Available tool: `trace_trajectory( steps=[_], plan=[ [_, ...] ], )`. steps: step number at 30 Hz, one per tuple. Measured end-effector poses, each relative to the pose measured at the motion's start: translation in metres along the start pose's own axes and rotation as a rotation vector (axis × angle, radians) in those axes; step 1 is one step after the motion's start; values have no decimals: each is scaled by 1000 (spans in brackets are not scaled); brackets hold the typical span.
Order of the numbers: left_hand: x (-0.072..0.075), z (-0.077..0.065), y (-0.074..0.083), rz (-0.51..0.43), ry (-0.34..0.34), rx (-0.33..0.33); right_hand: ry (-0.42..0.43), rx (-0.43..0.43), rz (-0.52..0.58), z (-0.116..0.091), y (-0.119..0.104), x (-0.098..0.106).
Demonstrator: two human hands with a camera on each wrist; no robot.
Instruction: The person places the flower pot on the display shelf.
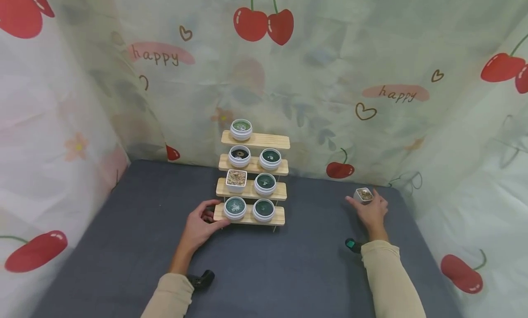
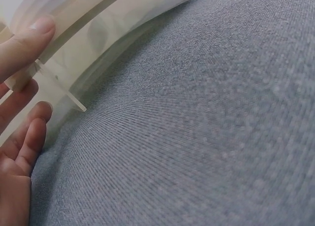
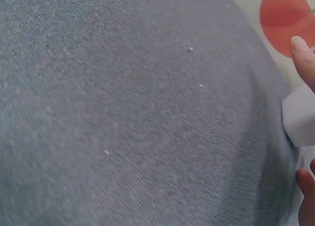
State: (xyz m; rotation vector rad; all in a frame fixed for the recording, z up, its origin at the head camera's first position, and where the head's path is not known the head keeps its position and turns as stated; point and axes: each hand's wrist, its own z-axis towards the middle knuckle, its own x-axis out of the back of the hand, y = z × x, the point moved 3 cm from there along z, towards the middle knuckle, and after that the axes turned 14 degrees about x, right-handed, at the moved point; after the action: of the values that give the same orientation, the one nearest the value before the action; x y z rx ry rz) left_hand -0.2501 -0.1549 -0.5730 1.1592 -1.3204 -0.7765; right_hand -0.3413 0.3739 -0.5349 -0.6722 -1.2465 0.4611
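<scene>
A four-tier wooden stand [image 1: 268, 140] with small pots stands toward the back of the table. My left hand [image 1: 200, 224] holds the left end of its lowest board. In the left wrist view the thumb [image 2: 29, 44] lies on top of the board, with fingers beneath. At the far right, a small white square pot [image 1: 364, 195] with grainy brown filling sits on the table. My right hand [image 1: 371, 212] is spread around it. The right wrist view shows the thumb [image 3: 305, 63] apart from the white pot [image 3: 299, 115].
Round white pots with dark green tops, such as one on the lowest board [image 1: 264, 210], fill several places on the stand. Another square pot [image 1: 236, 179] sits on the second board from the bottom. A cherry-printed curtain [image 1: 288, 70] closes in the dark grey table [image 1: 280, 272] at the back and sides.
</scene>
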Motion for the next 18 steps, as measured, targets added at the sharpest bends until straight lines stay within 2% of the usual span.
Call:
trace_trajectory(
  steps=[7, 18],
  plan=[
    [-1, -1, 0, -7, 3, 2, 25, 32, 7, 1, 9, -6],
    [0, 1, 0, 2, 20, -24, 59, -56, 73, 2, 12, -8]
  ],
)
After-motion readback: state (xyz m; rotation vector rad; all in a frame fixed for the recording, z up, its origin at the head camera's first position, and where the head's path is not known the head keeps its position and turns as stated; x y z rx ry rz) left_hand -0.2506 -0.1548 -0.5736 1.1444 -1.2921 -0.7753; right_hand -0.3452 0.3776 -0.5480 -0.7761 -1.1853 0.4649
